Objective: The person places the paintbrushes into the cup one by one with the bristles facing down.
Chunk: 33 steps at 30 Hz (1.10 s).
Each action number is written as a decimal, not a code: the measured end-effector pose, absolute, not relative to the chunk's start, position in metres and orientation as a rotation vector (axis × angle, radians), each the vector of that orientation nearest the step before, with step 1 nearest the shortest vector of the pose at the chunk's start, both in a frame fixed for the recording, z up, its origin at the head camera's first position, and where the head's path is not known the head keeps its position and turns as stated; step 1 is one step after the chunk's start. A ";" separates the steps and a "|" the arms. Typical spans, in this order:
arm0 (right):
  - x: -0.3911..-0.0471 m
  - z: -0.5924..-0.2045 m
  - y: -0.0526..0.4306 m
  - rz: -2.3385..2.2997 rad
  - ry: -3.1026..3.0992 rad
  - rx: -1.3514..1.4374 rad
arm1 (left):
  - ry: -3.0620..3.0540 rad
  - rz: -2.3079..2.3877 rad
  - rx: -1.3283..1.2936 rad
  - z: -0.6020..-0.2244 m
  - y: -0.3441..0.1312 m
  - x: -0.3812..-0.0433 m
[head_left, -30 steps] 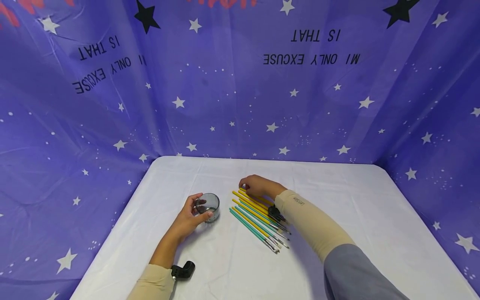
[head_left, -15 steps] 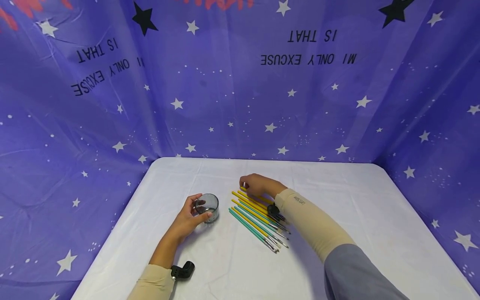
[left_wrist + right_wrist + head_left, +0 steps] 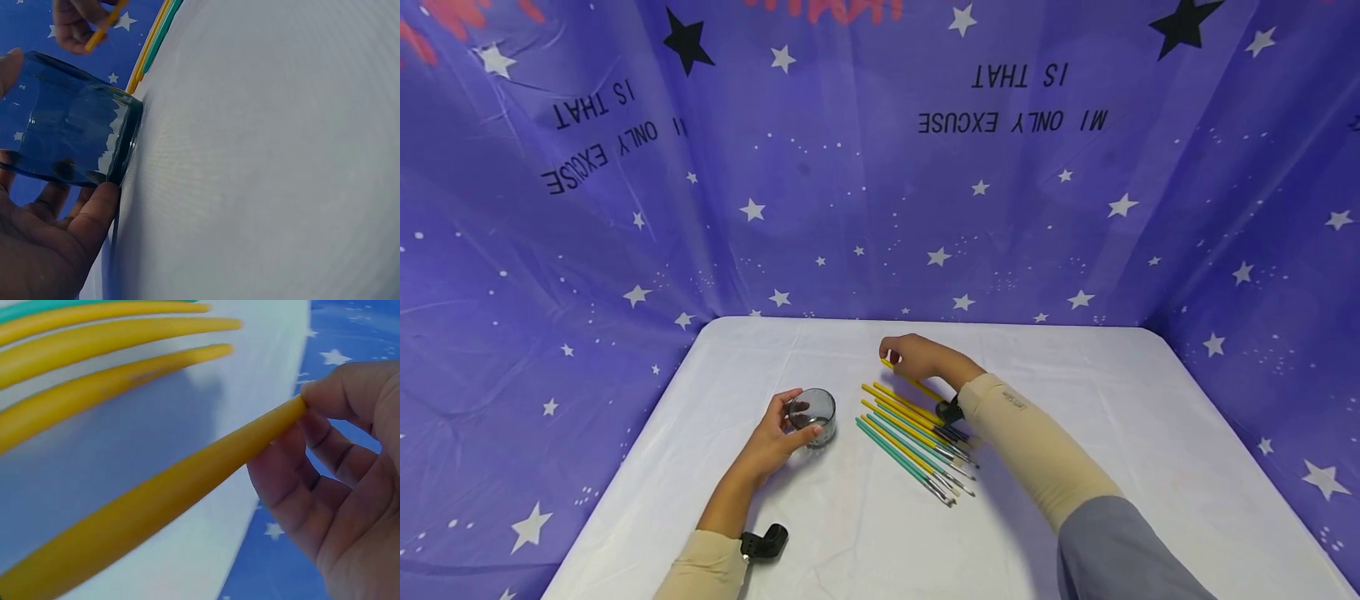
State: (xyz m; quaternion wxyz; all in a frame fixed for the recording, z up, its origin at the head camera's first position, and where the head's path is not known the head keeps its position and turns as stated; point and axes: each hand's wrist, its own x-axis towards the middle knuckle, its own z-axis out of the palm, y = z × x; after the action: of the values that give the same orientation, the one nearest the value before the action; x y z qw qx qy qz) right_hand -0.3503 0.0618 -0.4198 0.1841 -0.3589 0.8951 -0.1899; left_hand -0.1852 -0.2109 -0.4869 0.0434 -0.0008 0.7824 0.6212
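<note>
My left hand grips a small clear glass that stands on the white table; the left wrist view shows the glass between thumb and fingers. My right hand pinches the end of one yellow paintbrush and holds it raised above the table. In the right wrist view the yellow paintbrush sits between my fingertips. A row of yellow and teal brushes lies on the table between the glass and my right forearm.
A purple star-printed cloth hangs behind and on both sides of the table. A black wrist mount sits by my left sleeve. The table's right part shows bare white cloth.
My right hand has lifted away from the row with one yellow brush pinched by its end. The left hand and the glass have stayed in place.
</note>
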 end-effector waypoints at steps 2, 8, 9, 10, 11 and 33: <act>-0.350 -0.414 0.062 -0.585 2.529 -1.031 | 2.395 1.895 -0.001 -0.487 -0.211 -0.184; -0.347 -0.400 0.063 -0.692 2.554 -1.056 | 2.408 1.891 -0.006 -0.487 -0.212 -0.183; -0.345 -0.398 0.063 -0.714 2.553 -1.058 | 2.404 1.896 -0.011 -0.487 -0.212 -0.183; -0.344 -0.396 0.063 -0.733 2.554 -1.061 | 2.405 1.897 -0.006 -0.488 -0.212 -0.183; -0.343 -0.394 0.063 -0.751 2.554 -1.065 | 2.406 1.898 -0.002 -0.488 -0.212 -0.183; -0.324 -0.371 0.048 -1.285 2.473 -1.030 | 2.425 1.888 0.020 -0.491 -0.212 -0.186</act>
State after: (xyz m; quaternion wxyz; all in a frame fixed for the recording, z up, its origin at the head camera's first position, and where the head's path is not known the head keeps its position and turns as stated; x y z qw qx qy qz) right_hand -0.3242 0.0479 -0.3711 0.0853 -0.3456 0.8293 -0.4308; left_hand -0.1861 -0.2125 -0.4912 0.0343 0.0064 0.7885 0.6140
